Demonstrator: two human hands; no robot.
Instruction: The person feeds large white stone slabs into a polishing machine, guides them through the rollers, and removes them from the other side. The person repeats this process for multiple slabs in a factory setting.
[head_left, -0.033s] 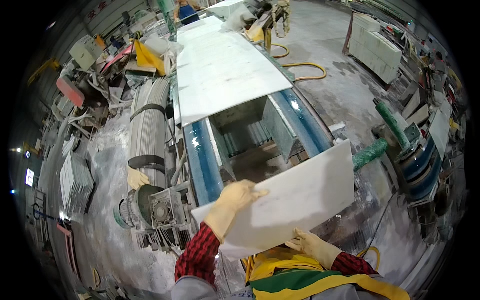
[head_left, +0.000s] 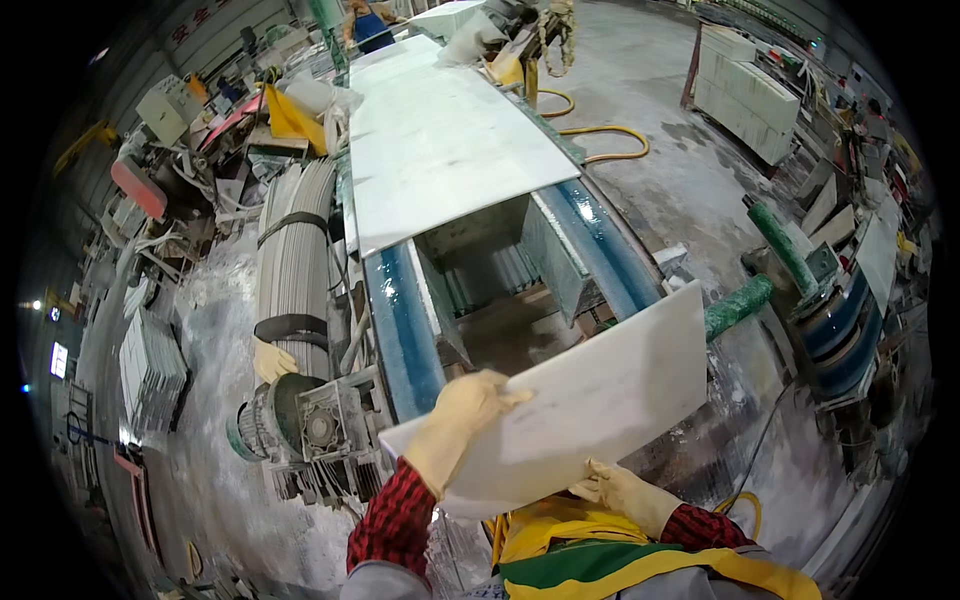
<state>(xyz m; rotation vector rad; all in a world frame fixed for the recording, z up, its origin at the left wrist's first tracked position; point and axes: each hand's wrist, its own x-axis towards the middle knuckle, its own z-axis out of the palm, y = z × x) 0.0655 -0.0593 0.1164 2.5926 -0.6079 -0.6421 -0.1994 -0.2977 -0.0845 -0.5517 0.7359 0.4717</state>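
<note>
A white rectangular stone slab (head_left: 600, 385), faintly grey-veined, is tilted in front of me at the near end of a conveyor. My left hand (head_left: 468, 410), in a cream rubber glove, is closed over its upper edge, with the thumb on the face towards me. Low on the slab, my right hand (head_left: 622, 492) in a matching glove grips the lower edge near my waist. Its fingertips show against the near face; the rest of the grip is partly hidden. Beyond, a larger white slab (head_left: 450, 140) lies flat across two wet blue belts (head_left: 410, 325).
Between the belts is an open metal-walled gap (head_left: 500, 280). A motor (head_left: 290, 420) and a bundle of grey strips (head_left: 298, 240) stand at left; a loose glove (head_left: 272, 360) rests there. Green rollers (head_left: 740, 305) stick out at right. A person (head_left: 370, 28) is at the far end.
</note>
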